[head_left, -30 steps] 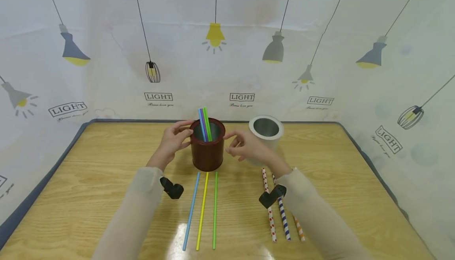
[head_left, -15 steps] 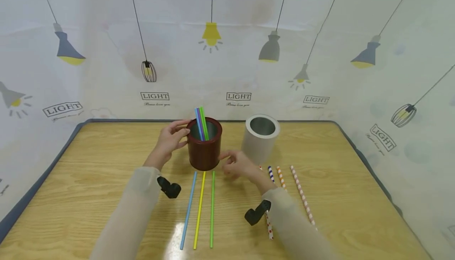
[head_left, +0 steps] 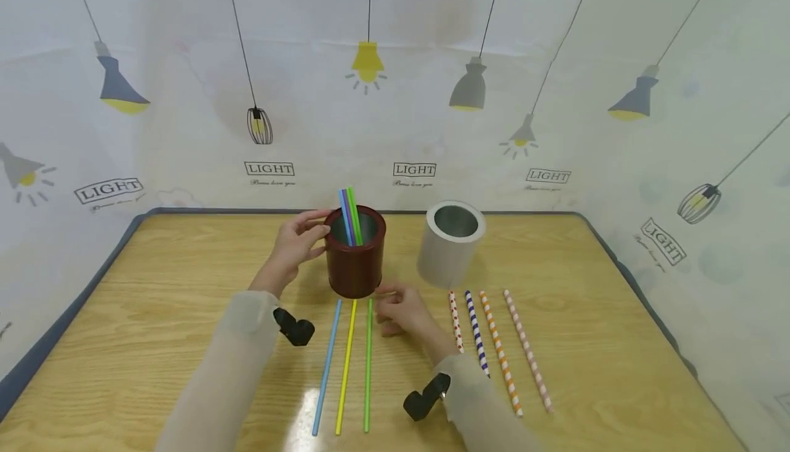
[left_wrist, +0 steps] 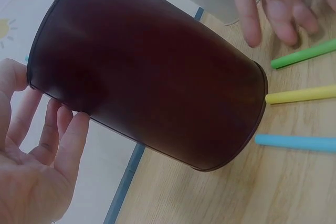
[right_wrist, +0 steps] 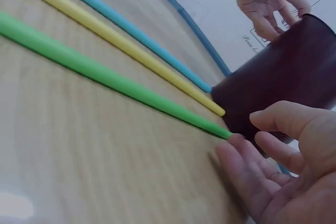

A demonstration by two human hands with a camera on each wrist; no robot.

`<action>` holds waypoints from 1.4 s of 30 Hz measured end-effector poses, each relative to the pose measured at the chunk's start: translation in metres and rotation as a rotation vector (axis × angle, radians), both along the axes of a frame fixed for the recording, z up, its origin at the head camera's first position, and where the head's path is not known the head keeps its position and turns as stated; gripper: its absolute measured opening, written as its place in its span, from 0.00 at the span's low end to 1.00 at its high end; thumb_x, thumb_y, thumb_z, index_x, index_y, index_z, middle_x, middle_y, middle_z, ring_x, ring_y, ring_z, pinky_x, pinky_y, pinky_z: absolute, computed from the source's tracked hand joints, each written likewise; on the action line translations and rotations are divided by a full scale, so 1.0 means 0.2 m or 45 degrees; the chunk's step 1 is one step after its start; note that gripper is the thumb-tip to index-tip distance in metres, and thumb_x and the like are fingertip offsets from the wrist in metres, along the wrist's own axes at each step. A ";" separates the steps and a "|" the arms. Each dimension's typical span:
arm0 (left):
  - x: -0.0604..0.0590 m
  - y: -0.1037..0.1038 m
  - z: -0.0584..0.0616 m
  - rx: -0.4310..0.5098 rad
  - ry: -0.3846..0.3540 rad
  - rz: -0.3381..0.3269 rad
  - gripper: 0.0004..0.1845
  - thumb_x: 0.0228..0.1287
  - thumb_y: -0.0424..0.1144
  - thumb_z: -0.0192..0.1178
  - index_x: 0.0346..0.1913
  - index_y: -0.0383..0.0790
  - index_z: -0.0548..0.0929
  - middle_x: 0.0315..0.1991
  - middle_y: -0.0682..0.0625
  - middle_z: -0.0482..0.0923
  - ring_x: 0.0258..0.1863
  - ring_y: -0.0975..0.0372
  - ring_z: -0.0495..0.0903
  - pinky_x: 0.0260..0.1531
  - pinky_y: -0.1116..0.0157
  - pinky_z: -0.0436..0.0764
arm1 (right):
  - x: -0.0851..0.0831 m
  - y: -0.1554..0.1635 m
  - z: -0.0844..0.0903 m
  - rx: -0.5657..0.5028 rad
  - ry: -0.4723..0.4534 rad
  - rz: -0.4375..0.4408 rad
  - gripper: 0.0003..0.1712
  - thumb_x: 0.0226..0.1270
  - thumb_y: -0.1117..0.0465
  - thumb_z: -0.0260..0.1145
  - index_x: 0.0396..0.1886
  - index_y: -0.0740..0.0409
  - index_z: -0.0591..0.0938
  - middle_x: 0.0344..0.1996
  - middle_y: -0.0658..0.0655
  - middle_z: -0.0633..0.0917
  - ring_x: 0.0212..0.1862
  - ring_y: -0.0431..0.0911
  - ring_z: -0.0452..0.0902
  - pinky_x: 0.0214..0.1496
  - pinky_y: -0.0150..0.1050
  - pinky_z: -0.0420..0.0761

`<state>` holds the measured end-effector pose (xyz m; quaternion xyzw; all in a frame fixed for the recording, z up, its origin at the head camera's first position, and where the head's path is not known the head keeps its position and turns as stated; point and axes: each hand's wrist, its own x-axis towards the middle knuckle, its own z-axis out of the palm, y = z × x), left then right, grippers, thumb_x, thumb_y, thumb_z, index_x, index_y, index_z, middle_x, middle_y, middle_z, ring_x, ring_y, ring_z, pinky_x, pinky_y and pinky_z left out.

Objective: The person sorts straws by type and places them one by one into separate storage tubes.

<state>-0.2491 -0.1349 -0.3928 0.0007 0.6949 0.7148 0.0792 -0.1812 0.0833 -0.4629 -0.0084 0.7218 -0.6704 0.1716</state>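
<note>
Left hand [head_left: 297,241] set against the left side of the dark red cup [head_left: 354,254], fingers straight and spread, fingertips [left_wrist: 73,129] touching the wall just under the rim; not curled round it. Cup standing upright near the middle of the bench [head_left: 154,315], toward the far edge, with blue, purple and green straws [head_left: 348,215] upright inside and leaning left.

Right hand [head_left: 401,309] low over the bench just right of the cup's foot, fingers loosely bent and parted, holding nothing; fingertips [right_wrist: 233,150] at the far end of the green straw [head_left: 367,363], contact not certain from these views. Green straw flat on the bench, running from the cup's foot toward the near edge. Yellow straw [head_left: 345,366] and blue straw [head_left: 325,368] parallel to its left, far ends just beside the cup's base.

Grey cup [head_left: 450,243] upright to the right of the dark red cup, apart from it. Four patterned paper straws in a row in front of the grey cup, running toward the near right corner: red-dotted [head_left: 455,320], blue-striped [head_left: 476,332], orange-striped [head_left: 500,352], pink-striped [head_left: 527,349]. Wrist cameras [head_left: 295,327] strapped to both sleeves.
</note>
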 end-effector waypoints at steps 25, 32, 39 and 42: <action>-0.01 0.01 -0.01 -0.016 0.000 0.026 0.20 0.65 0.35 0.53 0.60 0.41 0.72 0.51 0.44 0.71 0.48 0.58 0.73 0.47 0.54 0.75 | -0.01 -0.06 -0.09 0.184 0.132 -0.168 0.19 0.49 0.71 0.70 0.43 0.70 0.77 0.20 0.53 0.77 0.16 0.39 0.71 0.16 0.32 0.76; -0.01 0.00 -0.01 -0.012 0.002 0.027 0.20 0.65 0.35 0.53 0.60 0.40 0.72 0.52 0.44 0.70 0.50 0.57 0.71 0.49 0.51 0.73 | -0.02 -0.05 -0.08 0.266 0.166 -0.127 0.20 0.47 0.67 0.73 0.41 0.67 0.78 0.19 0.52 0.77 0.15 0.39 0.71 0.16 0.34 0.76; -0.01 0.00 -0.01 -0.013 0.005 0.029 0.20 0.65 0.35 0.53 0.60 0.41 0.72 0.50 0.45 0.70 0.49 0.57 0.72 0.49 0.51 0.73 | -0.02 -0.05 -0.07 0.376 0.200 -0.097 0.20 0.47 0.65 0.74 0.40 0.65 0.78 0.19 0.51 0.75 0.14 0.39 0.69 0.15 0.32 0.74; -0.01 0.00 -0.02 -0.018 0.011 0.025 0.20 0.65 0.35 0.53 0.60 0.41 0.72 0.50 0.45 0.70 0.49 0.57 0.72 0.48 0.51 0.74 | -0.01 -0.06 -0.08 0.402 0.212 -0.092 0.19 0.47 0.65 0.74 0.39 0.65 0.78 0.19 0.51 0.75 0.13 0.39 0.69 0.15 0.31 0.73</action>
